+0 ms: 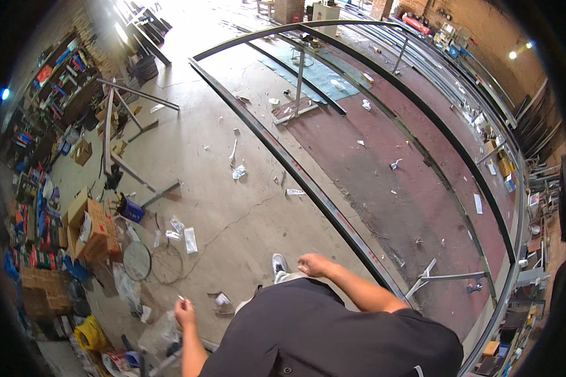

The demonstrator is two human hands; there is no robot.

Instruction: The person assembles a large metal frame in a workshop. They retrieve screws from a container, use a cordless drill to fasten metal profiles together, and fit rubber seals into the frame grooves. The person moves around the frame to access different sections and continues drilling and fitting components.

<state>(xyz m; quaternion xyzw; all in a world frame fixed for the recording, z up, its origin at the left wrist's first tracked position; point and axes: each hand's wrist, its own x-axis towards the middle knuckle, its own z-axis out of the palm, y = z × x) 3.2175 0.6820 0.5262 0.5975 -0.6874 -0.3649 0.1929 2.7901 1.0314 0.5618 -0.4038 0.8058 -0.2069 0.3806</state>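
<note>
My left hand (185, 312) is raised at the lower left, its fingers pinched on a small white stick-like thing (180, 298) too small to name surely. Near my waist, my right hand (316, 265) is closed with its fingers curled; whatever is in it, if anything, is hidden. To the right of that hand runs a dark metal bar (295, 168), one side of a large frame raised on grey metal supports (300, 75). My right hand is apart from the bar. One shoe (279, 262) shows below me.
At left stand an open cardboard box (94, 229), a blue bucket (131, 208), a round disc (136, 261) and an angled metal stand (109, 125). Paper scraps (239, 171) litter the floor. Cluttered shelves (56, 81) line the left wall; long metal bars (434, 69) lie far right.
</note>
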